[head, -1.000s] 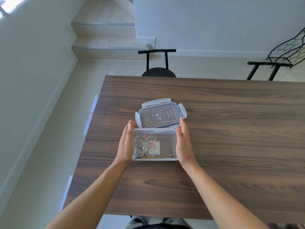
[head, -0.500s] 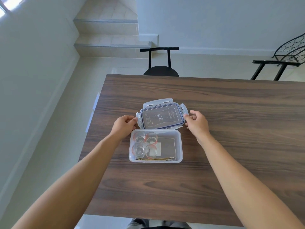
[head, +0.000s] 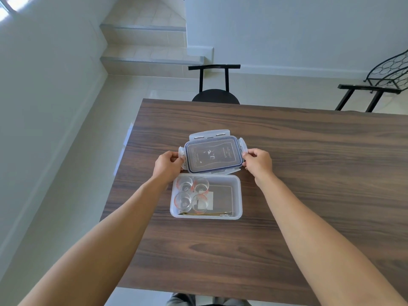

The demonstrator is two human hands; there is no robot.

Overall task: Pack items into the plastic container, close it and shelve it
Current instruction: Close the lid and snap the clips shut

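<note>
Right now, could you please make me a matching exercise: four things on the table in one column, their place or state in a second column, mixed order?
1. lid
2. small glasses
3. plastic container
4. chair

A. open, nearest the person
B. behind the table's far edge
C. held at both short ends by the hands
D. grouped in the container's left part

Pairs: 1-C, 2-D, 3-A, 4-B

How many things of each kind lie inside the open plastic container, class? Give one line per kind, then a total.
Small clear glasses: 4
Thin gold sticks: a bundle, too fine to count, taken as 1
White card: 1
Total: 6
</note>
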